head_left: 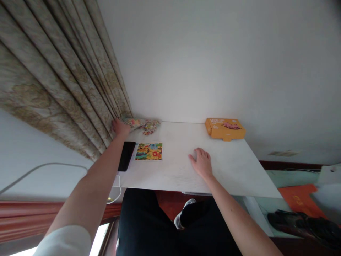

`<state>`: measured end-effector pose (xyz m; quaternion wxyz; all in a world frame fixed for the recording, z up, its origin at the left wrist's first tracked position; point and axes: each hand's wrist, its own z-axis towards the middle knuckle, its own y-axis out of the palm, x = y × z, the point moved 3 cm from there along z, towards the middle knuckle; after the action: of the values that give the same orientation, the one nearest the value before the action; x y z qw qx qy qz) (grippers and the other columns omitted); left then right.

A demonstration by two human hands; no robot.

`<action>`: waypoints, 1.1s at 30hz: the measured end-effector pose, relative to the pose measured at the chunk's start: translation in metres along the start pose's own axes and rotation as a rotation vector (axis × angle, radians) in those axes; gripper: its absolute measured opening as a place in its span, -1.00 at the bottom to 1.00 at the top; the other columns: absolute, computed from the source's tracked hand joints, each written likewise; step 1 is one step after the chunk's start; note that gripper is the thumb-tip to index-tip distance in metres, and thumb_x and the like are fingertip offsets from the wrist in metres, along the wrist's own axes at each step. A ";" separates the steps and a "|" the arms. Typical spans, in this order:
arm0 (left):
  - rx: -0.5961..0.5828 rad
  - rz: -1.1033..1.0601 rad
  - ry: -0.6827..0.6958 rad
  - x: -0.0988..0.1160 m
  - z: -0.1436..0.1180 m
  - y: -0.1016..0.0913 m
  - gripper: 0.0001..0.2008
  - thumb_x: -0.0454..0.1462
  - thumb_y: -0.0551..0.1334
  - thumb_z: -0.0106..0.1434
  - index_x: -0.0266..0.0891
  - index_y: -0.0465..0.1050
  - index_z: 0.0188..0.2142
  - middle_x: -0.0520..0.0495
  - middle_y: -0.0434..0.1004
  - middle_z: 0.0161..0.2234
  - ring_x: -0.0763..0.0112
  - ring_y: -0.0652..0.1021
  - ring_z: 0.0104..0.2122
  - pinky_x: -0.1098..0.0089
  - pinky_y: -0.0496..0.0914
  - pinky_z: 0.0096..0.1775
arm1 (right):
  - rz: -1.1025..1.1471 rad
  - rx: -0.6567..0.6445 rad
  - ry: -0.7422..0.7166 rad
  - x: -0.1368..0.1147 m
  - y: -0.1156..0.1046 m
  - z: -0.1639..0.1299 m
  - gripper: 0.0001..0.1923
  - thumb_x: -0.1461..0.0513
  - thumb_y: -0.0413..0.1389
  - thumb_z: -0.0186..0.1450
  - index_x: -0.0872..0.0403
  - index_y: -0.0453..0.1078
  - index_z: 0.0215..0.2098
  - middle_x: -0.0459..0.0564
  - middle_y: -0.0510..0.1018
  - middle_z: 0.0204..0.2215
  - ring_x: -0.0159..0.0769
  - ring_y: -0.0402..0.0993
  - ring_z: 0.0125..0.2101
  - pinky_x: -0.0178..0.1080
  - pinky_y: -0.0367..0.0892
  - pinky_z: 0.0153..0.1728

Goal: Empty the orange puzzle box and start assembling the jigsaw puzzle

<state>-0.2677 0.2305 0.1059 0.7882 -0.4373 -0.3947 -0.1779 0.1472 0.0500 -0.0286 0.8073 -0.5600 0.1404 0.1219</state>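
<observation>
My left hand [121,128] reaches to the far left corner of the white table, beside the curtain. Its fingers are partly hidden and look closed on the end of a clear plastic bag [138,123] with colourful pieces in it. More of these small printed pieces [149,127] show at the bag's right end, slightly blurred. Nearer to me lies a picture card [149,152] printed with cartoon animals, a lion among them. My right hand [203,163] rests on the tabletop right of the card, thumb apart and fingers loosely bent, holding nothing.
A dark phone [126,156] lies left of the card, partly behind my left forearm. At the back right sits an orange puzzle box [226,128]. Patterned curtains [80,71] hang along the left, and a white cable [119,188] dangles by the table's front edge [165,188].
</observation>
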 end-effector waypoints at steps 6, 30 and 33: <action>-0.516 0.554 0.401 0.051 -0.090 0.032 -0.67 -0.37 0.20 0.33 -0.24 0.45 0.09 -0.32 0.46 0.19 -0.07 0.46 0.21 0.02 0.37 0.21 | -0.006 0.011 -0.002 -0.001 -0.002 0.000 -0.59 0.03 0.00 0.48 0.12 0.39 0.11 0.30 0.50 0.15 0.10 0.36 0.17 0.15 0.12 0.25; -0.779 0.804 0.465 0.066 -0.197 0.091 -0.58 -0.43 0.02 0.38 -0.32 0.52 0.11 -0.48 0.47 0.13 -0.05 0.56 0.09 0.07 0.44 0.08 | 0.141 0.023 -0.015 0.002 -0.006 -0.002 -0.68 0.09 -0.01 0.47 0.08 0.44 0.03 0.23 0.57 0.01 0.03 0.45 0.05 0.12 0.16 0.24; -0.765 0.818 0.479 0.069 -0.196 0.086 -0.60 -0.41 0.02 0.39 -0.30 0.54 0.07 -0.46 0.48 0.12 -0.04 0.53 0.12 0.10 0.43 0.10 | 0.144 0.040 -0.018 0.002 -0.006 -0.002 -0.69 0.10 -0.01 0.47 0.07 0.44 0.02 0.22 0.58 -0.01 0.02 0.45 0.03 0.10 0.20 0.21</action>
<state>-0.0786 0.1198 0.0524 0.6467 -0.7533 0.0855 -0.0834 0.1512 0.0460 -0.0249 0.8087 -0.5311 0.1757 0.1820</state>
